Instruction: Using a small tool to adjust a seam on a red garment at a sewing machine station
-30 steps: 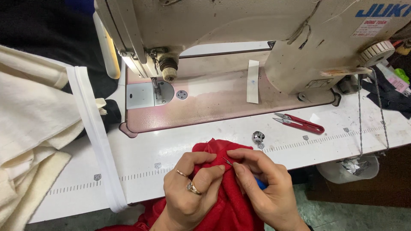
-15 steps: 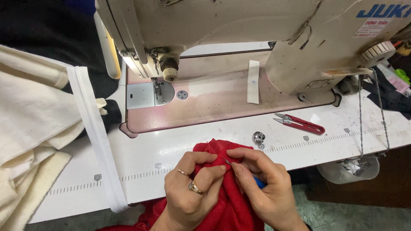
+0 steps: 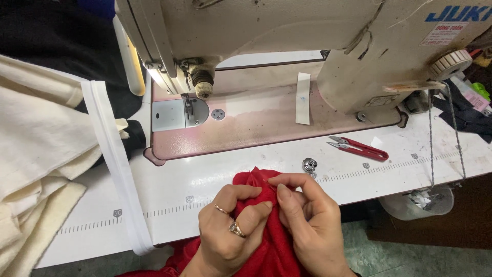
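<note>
We have the red cloth (image 3: 261, 225) bunched at the near edge of the white table (image 3: 205, 184), most of it hanging off toward our lap, and both hands are closed on its top fold. Our left hand (image 3: 230, 236), the one with the rings, pinches the fold between thumb and forefinger, while our right hand (image 3: 307, 220) curls over from the other side with its fingertips pressed to the same ridge, so the two grips nearly touch. To do this well, we judge that the pinches should stay close together, keeping the cloth taut between them so the edge or seam shows plainly; a loose hold would let the soft fabric slip and bunch. We cannot tell whether a pin or thread sits under the fingertips. The red snips (image 3: 359, 149) lie well apart to the right, with a small metal bobbin case (image 3: 309, 164) nearer the cloth. The sewing machine (image 3: 287, 61) stands behind, and cream fabric (image 3: 41, 154) with white tape (image 3: 115, 169) lies at the left.
</note>
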